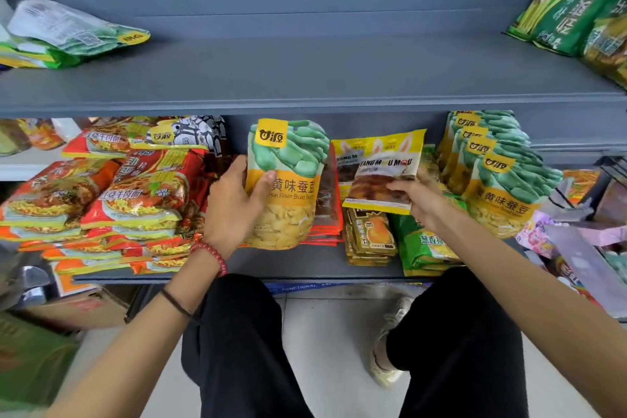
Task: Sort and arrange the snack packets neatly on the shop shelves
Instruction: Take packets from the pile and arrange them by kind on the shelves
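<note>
The sorting looks partly done. A standing row of yellow-and-green broad bean packets (502,180) is lined up on the grey lower shelf (305,266). Left of that row, small mixed packets lie jumbled, and further left the red-orange noodle packets (112,200) lie in loose heaps. The grey upper shelf (305,78) above the row carries only a few green bags at its ends.

The left hand (234,204) grips one yellow-and-green broad bean packet (288,180), held well left of the row. It is upright, long axis vertical, logo on top, face toward the camera. The right hand (420,197) pinches a yellow rabbit-eared snack packet (383,173) just left of the row, long axis roughly level, its right end tipped slightly up.
</note>
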